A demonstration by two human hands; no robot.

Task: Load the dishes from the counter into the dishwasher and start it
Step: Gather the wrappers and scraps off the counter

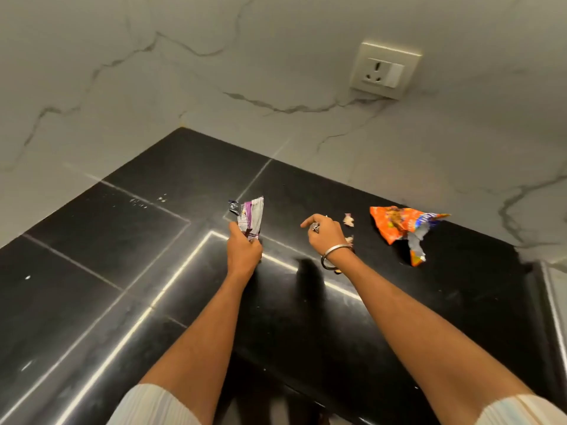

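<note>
No dishes and no dishwasher show here, so you can't tell where they are; what lies on the black counter [92, 228] is litter. Your left hand [244, 248] has its fingers curled round the lower end of a purple wrapper [251, 214], which stands up out of your fist. It's thin crinkly foil, light and limp, so it will likely crush and slip rather than hold shape; grip it bunched, as you do now.

Your right hand [325, 233], bracelet [333, 256] at the wrist, hovers over the counter with the forefinger pointing toward nine o'clock and the other fingers curled; something small and shiny sits in them, though you can't tell what. At three o'clock from it lies a torn orange packet [399, 225], with small scraps [349, 219] between. Take the packet by its crumpled middle
</note>
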